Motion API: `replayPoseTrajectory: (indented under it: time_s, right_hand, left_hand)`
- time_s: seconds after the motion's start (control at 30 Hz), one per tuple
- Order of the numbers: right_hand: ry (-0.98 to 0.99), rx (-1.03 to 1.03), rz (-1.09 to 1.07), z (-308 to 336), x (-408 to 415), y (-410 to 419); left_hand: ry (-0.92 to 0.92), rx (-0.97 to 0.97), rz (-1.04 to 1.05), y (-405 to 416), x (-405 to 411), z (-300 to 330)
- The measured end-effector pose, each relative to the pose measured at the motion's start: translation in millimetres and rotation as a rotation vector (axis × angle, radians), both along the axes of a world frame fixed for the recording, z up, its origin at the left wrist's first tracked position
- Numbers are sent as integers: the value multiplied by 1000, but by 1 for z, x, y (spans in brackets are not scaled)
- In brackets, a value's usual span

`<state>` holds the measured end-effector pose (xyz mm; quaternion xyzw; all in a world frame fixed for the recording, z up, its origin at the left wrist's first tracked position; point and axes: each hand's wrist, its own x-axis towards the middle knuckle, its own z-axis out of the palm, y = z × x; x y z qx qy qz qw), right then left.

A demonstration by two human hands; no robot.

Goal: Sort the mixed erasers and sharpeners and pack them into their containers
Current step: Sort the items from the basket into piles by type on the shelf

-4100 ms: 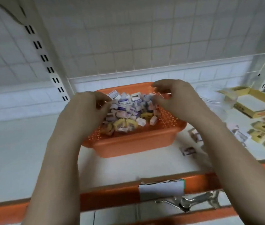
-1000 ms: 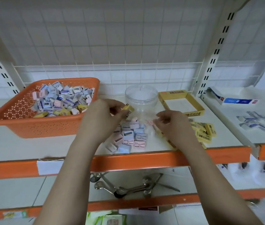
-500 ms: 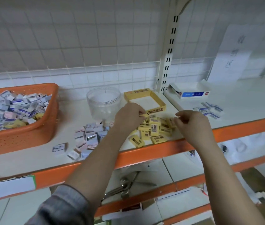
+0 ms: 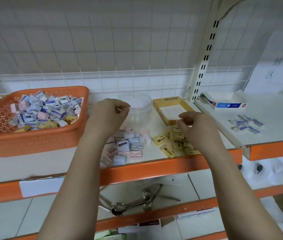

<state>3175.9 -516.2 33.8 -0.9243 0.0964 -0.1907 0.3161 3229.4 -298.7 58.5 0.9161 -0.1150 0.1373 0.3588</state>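
Shelf (image 4: 154,168) edge nearest: two sorted piles, pastel sharpeners (image 4: 128,147) under left hand (image 4: 108,113), yellow erasers (image 4: 169,142) under right hand (image 4: 196,126). Left fingers curled, contents unclear; right pinches something small, can't tell what. Behind: one clear jar (image 4: 140,108), one yellow box (image 4: 171,105), one orange basket (image 4: 33,135) of mixed pieces.

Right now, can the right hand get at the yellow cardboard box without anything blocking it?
Probably yes. The right hand hovers at the near edge of the yellow cardboard box, whose top is open, and nothing stands between them.
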Motion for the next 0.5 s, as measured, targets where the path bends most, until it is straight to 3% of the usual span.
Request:
replayPoseTrajectory:
  time_s: [0.33,0.5]
  right_hand:
    - [-110,25,168,7,66,170]
    - [-38,-130,312,21,108,243]
  left_hand:
    - [-31,89,94,180,25,10]
    - [11,157,85,243,44,9]
